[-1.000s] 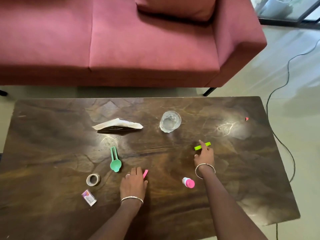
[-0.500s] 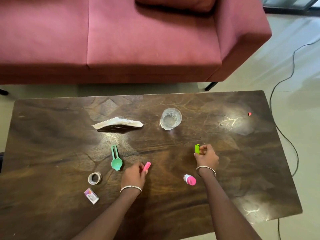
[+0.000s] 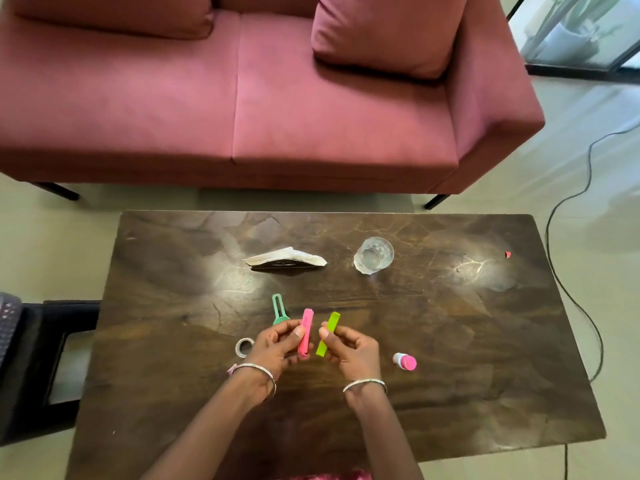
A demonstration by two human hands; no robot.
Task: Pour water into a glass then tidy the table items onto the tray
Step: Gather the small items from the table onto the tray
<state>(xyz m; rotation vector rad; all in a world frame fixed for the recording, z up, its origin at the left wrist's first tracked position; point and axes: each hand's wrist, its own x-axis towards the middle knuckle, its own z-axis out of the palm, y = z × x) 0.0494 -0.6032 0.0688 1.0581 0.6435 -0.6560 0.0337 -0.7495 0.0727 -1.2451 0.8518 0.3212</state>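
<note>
**Sam:** What do the hands have?

**Mia:** The left hand curls its fingers round a pink stick, with the thumb pressed on its side. The right hand pinches a green stick with its thumb and bent fingers. The two sticks are side by side between the hands, close, with a little gap. Each wrist wears a silver bangle.

**Sam:** What is nearest to them?

**Mia:** A green spoon lies just past the left hand's fingers, and they hide part of its bowl. A little roll of tape lies just left of that hand. A bit of a small pink box peeks out by the left wrist. A small bottle with a pink cap lies on its side near the right hand, on its right.

**Sam:** Where is the glass?

**Mia:** The glass stands upright well past the right hand, on the brown table. I cannot tell if it has water in it. A folded white paper lies well past the left hand, left of the glass. A tiny red bit lies far off to the right.

**Sam:** And past the table?

**Mia:** A red sofa stands beyond it. A black cable runs on the floor far to the right. A dark chair is far to the left.
</note>
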